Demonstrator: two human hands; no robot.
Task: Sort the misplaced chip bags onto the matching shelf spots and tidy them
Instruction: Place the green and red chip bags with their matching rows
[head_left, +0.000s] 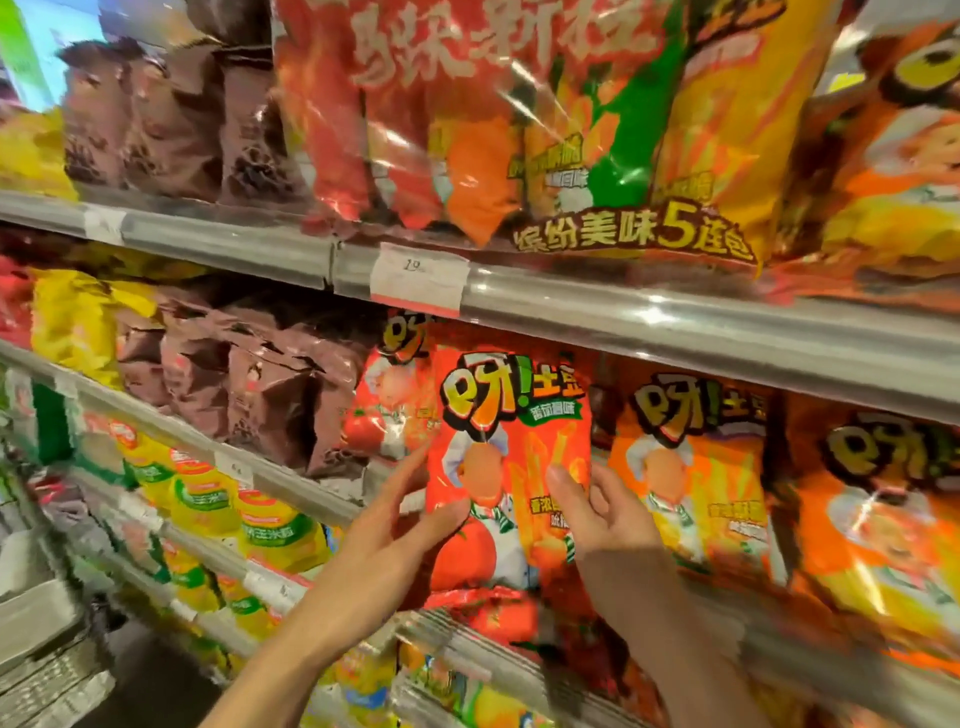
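Observation:
A red tomato-flavour chip bag (511, 415) stands upright at the front of the middle shelf (675, 332). My left hand (395, 535) grips its left edge, thumb across the front. My right hand (602, 519) grips its right edge, thumb on the front and fingers behind. Another red bag of the same kind (387, 405) sits behind it to the left. Orange bags of the same brand (691, 467) stand to its right.
Brown bags (249, 395) fill the middle shelf to the left, with yellow bags (72, 322) beyond them. A large multi-pack (545, 130) sits on the upper shelf above a price tag (418, 280). Yellow-green bags (228, 509) line the lower shelves.

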